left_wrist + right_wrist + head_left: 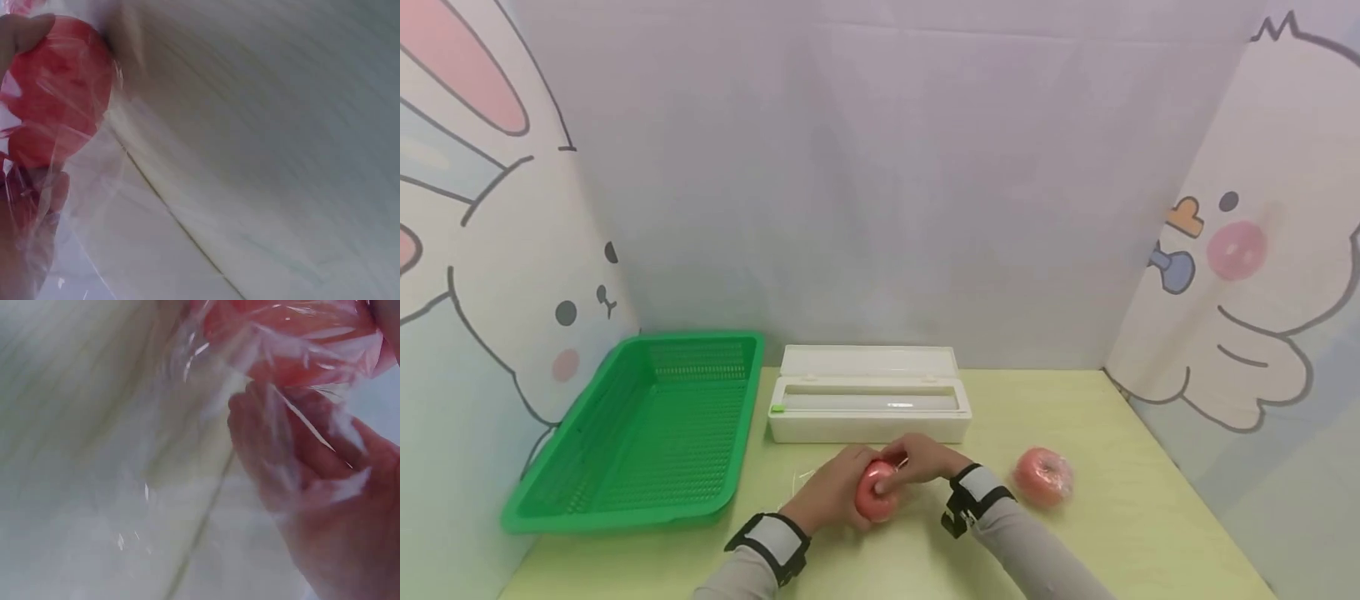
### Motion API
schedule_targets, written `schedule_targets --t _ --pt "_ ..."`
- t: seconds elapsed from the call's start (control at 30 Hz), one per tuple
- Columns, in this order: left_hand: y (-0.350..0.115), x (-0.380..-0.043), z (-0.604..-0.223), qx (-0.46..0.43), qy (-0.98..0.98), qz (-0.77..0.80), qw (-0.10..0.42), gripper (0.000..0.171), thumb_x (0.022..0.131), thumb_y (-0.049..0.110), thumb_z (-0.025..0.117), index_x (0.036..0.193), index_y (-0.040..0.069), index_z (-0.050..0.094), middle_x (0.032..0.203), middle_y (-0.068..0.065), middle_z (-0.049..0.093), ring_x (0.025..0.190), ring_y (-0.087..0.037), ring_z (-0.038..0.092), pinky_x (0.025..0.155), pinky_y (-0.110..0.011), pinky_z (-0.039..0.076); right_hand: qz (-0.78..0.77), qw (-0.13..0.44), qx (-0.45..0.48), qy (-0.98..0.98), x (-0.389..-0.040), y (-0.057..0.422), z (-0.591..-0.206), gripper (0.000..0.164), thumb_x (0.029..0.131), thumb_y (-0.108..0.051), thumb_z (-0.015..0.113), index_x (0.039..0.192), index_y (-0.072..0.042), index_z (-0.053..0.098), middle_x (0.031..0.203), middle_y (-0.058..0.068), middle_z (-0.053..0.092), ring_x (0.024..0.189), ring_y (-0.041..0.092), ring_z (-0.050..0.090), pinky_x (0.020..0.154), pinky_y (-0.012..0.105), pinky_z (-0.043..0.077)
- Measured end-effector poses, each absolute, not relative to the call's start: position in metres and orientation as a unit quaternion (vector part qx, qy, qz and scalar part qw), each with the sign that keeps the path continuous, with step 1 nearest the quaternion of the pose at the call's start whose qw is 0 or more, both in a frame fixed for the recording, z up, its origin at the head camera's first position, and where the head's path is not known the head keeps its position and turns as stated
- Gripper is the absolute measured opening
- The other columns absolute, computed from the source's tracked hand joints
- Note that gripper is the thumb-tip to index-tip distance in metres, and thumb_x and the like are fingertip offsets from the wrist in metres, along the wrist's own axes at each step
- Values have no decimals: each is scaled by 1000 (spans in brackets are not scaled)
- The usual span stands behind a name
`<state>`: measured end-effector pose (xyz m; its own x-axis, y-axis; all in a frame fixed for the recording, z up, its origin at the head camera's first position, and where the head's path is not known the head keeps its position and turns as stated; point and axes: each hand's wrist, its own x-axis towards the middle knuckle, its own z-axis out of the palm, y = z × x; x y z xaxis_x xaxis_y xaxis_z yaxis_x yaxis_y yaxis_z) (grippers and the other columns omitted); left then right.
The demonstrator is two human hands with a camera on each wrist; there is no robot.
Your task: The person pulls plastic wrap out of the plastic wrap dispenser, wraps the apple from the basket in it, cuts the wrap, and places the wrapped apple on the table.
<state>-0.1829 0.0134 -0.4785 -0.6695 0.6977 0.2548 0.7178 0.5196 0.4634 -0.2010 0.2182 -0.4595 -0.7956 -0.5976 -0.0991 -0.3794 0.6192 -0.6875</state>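
Both hands meet on a red apple [876, 492] at the near middle of the yellow-green table [1112, 533]. Left hand [829, 492] cups the apple from its left side, fingers curled round it; right hand [922, 460] comes in from the right, fingers curled over the top and front. Apple sits between both sets of fingers, touching them. Clear cling film [94, 187] wraps over the apple and drapes across the left fingers [22, 31]; right wrist view shows the film [206, 381] bunched over the right fingers [294, 444] too, blurry. Just beyond the fingertips, a white film dispenser box [868, 408], lid up. Second apple [1042, 477], already wrapped, lies right of the right wrist, apart. Green basket [647, 429] well left of the left hand.
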Motion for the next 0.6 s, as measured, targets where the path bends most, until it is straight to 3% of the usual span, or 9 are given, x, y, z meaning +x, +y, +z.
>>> schedule_targets --t 0.2,0.4,0.6 --pt "14 -187 -481 -353 -866 -350 -58 78 51 22 92 119 9 55 111 0 60 102 -13 55 88 -28 53 -277 34 -271 921 -187 230 -448 67 66 -38 86 117 1 66 113 14 71 102 28 67 87 36 55" --pt "11 -195 -483 -318 -865 -383 -66 80 53 23 92 121 5 54 115 -6 61 104 -19 57 91 -39 52 -268 -43 -262 926 -174 247 -440 74 63 -39 88 119 3 63 114 15 70 104 30 66 90 42 54" --pt "8 -196 -489 -294 -867 -395 -73 83 55 24 91 125 3 52 119 -9 59 108 -22 55 92 -43 52 -260 -62 -218 938 -157 268 -445 69 66 -36 86 119 1 62 115 13 68 106 31 64 91 44 53"
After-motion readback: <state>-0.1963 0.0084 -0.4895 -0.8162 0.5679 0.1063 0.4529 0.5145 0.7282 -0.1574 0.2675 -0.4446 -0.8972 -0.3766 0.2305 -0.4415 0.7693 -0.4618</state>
